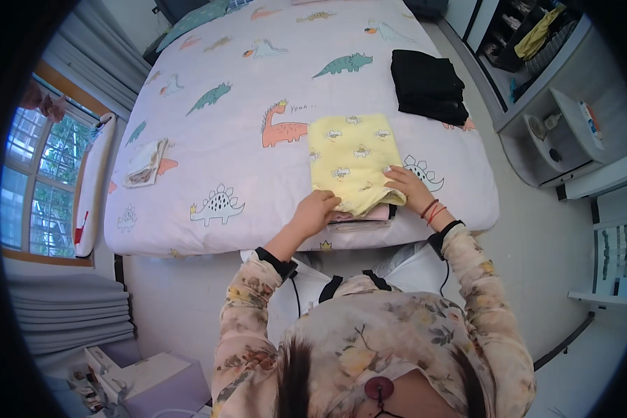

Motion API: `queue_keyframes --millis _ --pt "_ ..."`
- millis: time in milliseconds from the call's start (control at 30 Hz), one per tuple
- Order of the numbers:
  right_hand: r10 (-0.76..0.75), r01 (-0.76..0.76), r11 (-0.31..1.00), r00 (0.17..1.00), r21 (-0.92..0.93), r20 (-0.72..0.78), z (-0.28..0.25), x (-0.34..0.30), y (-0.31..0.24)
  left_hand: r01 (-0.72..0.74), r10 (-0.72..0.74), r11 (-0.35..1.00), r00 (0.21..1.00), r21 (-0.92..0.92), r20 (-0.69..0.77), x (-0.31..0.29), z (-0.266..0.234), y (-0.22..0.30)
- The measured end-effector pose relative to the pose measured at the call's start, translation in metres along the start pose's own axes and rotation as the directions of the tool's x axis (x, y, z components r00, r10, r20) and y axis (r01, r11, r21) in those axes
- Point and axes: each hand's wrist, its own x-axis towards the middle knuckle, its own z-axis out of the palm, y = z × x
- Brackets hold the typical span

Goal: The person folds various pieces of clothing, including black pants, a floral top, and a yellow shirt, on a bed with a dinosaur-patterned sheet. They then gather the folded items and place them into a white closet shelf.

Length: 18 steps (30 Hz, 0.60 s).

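A folded yellow cloth [355,157] with small animal prints lies near the front edge of the bed, on top of a low stack of folded clothes [361,224] in pink, grey and dark tones. At the cloth's near left corner, my left hand [317,211] has its fingers closed on the edge. My right hand [409,187] grips the near right side, where the fabric bunches and curls a little. What lies under the cloth is mostly hidden; only the stack's front edges show.
The bed [271,181] has a pale dinosaur-print cover. Folded black clothing [428,87] lies at the far right, and a small pale folded cloth [146,164] at the left. Beyond stand a window [42,167], a shelf unit [557,139], and a lilac-and-white cabinet [153,380].
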Motion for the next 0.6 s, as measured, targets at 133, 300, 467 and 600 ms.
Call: queue_keyframes --millis 133,300,467,600 --pt "-0.048 0.057 0.995 0.993 -0.084 0.104 -0.016 0.000 -0.001 0.181 -0.192 0.935 0.981 -0.307 -0.006 0.008 -0.011 -0.022" --pt "0.036 -0.037 0.999 0.994 0.009 0.103 -0.018 0.000 -0.012 0.371 -0.489 0.827 0.845 -0.423 -0.216 0.025 0.009 -0.035" --pt "0.334 -0.423 0.473 0.898 0.773 0.286 -0.012 -0.006 0.016 0.577 -0.784 0.146 0.563 -0.803 0.262 0.018 0.062 -0.084" --pt "0.641 -0.389 -0.242 0.623 0.889 0.447 -0.023 0.007 0.019 0.520 -0.567 -0.222 0.620 -0.825 0.543 0.011 0.042 -0.089"
